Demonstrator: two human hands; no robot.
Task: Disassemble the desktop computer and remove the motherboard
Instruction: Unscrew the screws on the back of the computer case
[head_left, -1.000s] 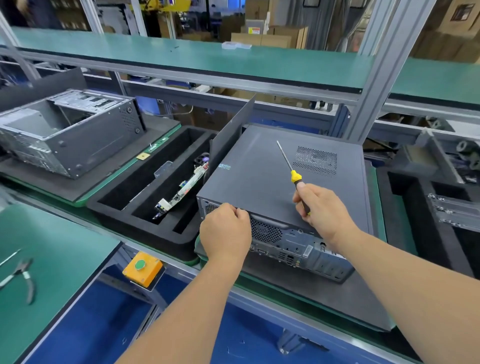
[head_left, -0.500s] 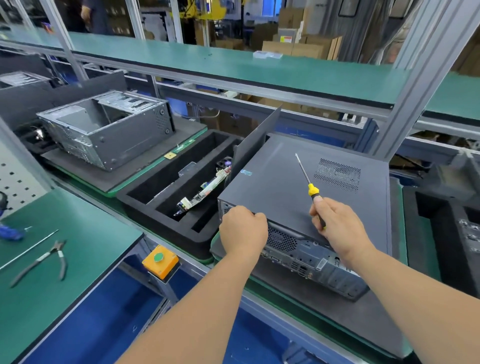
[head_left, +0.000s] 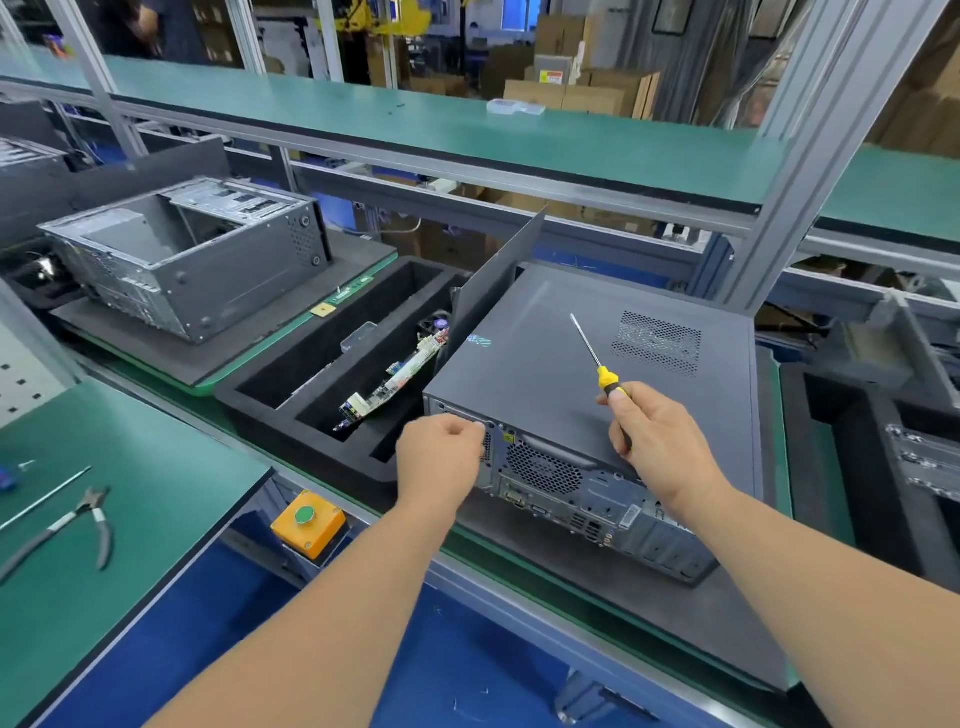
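On the dark mat at the middle of the worktop (head_left: 130, 525), the desktop computer (head_left: 587, 364) is laid flat on its side, its grey side panel facing up and its rear ports turned toward the viewer. At the near left corner of that rear face, the left hand (head_left: 441, 457) is curled, its fingertips bunched against the top edge of the case; whether something small is pinched there cannot be told. Over on the other side, the right hand (head_left: 660, 441) is wrapped round the black-and-yellow handle of a screwdriver (head_left: 597, 364), and the thin shaft is pointed up and away across the panel, its tip held short of the perforated vent (head_left: 657, 343). The heel of that hand is rested on the near edge of the panel.

Just left of the computer, a black foam tray (head_left: 311, 410) is seen with a circuit board (head_left: 395, 382) propped on edge in one of its slots. A loose dark panel (head_left: 498, 280) is stood upright between tray and computer. Farther left, an emptied metal chassis (head_left: 192, 260) is parked on its own mat. Down at the near left, pliers (head_left: 67, 530) are laid on the green surface, and an orange box with a green button (head_left: 307, 525) is fixed to the front rail.
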